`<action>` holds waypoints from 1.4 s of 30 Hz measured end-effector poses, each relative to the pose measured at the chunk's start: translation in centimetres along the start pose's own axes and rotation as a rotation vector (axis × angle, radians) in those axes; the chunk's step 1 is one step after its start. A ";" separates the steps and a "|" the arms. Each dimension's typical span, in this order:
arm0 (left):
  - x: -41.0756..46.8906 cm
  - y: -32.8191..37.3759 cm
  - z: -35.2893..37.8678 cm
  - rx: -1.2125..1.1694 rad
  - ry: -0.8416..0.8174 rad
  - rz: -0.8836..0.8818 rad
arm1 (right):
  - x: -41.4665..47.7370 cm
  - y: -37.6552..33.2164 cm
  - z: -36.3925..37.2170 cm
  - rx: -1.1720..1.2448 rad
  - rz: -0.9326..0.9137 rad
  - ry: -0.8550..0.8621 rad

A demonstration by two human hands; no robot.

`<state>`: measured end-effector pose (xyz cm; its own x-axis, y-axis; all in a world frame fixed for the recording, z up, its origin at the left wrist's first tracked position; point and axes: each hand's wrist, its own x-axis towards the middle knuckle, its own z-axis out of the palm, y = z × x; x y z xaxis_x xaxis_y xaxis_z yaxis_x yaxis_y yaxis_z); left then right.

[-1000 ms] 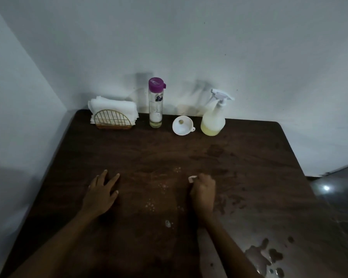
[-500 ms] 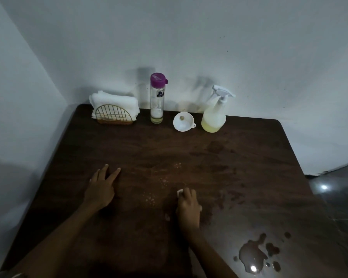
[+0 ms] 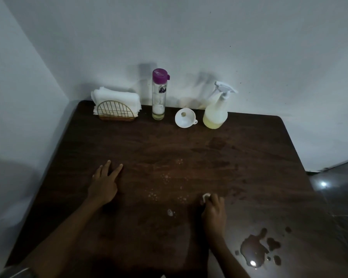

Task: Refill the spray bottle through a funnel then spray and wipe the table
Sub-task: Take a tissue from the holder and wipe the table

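i see my right hand point(image 3: 213, 212) curled over a small white wad of tissue point(image 3: 205, 196), its grip clamped on the wad and pressing it to the dark wooden desk point(image 3: 249, 157); only a corner of the tissue shows past the fingertips. my left hand point(image 3: 105, 185) lies flat on the desk, fingers spread, its grip apart and holding nothing. between the two hands small pale droplets point(image 3: 166, 177) dot the wood, with one larger white blob point(image 3: 170, 212) nearer me. a puddle point(image 3: 253, 250) sits near the front right corner, shining under a light. along the back edge by the wall stand a wire holder of white napkins point(image 3: 116, 106), a clear bottle with a purple cap point(image 3: 159, 95), a white funnel point(image 3: 185, 118) lying just beside the spray bottle point(image 3: 216, 112), which is upright, with yellowish liquid in its lower part.
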<state>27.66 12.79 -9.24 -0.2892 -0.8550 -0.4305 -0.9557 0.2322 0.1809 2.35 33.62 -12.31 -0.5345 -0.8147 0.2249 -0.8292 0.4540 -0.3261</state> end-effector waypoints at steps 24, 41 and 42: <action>0.4 -0.6 0.0 -0.064 -0.064 0.016 | -0.7 -7.2 1.6 0.163 -0.263 -0.176; 0.7 -0.9 -0.7 -0.047 -0.184 0.033 | 1.6 -9.1 3.2 0.121 -0.522 -0.244; 0.7 -1.0 -0.8 -0.048 -0.187 0.034 | 1.7 -8.9 3.3 0.107 -0.559 -0.259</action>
<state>28.42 11.61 -9.06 -0.3303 -0.7453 -0.5792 -0.9429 0.2328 0.2381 9.34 26.98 -12.04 0.0435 -0.9857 0.1627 -0.9438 -0.0940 -0.3169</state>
